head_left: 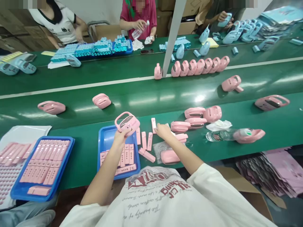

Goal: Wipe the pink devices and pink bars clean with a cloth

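Observation:
My left hand [120,137] is closed on a pink handled case [129,125] with a dark oval panel and a printed face, held above a blue tray [102,134]. Small pink bars with dots lie in that tray. My right hand [163,131] has its fingers closed at the lower end of a pink bar [153,123]; the fingertips are partly hidden. Something white shows behind this hand. Between the hands lie several loose bars [144,140]. By my right forearm, another pink case [169,156] rests beside a grey sheet [158,149].
On the left stands a second blue tray [71,148] of pink bars. More pink cases [195,112], a white cloth [219,125] and a clear bottle [214,136] lie to the right. Cases sit along the green belt [142,101]. Across it, people handle blue parts [101,47].

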Demonstrator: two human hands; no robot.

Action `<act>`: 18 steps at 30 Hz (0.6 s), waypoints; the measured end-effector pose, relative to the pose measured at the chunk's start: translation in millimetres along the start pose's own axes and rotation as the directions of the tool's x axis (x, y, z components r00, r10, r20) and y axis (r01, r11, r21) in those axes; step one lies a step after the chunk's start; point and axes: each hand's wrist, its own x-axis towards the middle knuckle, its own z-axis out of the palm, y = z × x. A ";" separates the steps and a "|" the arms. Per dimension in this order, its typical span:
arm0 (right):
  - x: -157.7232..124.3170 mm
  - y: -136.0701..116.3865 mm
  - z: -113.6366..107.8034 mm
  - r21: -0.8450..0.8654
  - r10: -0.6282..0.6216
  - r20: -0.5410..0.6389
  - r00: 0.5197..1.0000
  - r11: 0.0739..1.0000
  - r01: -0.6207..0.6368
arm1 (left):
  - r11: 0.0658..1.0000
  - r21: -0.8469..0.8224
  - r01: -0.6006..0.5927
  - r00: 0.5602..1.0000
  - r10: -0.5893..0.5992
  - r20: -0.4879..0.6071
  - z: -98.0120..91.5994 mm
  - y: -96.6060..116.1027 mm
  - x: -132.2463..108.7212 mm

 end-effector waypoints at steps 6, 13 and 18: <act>39.8 -7.6 23.2 -0.005 0.193 0.110 0.975 0.981 -0.194 | 0.934 0.307 -0.181 0.954 0.243 -0.176 12.4 15.2 118.6; 59.6 -5.7 23.0 0.111 0.280 0.122 0.952 0.949 -0.294 | 0.829 0.508 -0.235 0.890 0.394 -0.231 38.4 30.1 220.0; 112.3 -12.4 7.1 0.255 0.272 0.080 0.959 0.924 -0.283 | 0.799 0.593 -0.103 0.870 0.361 -0.335 48.0 11.3 243.9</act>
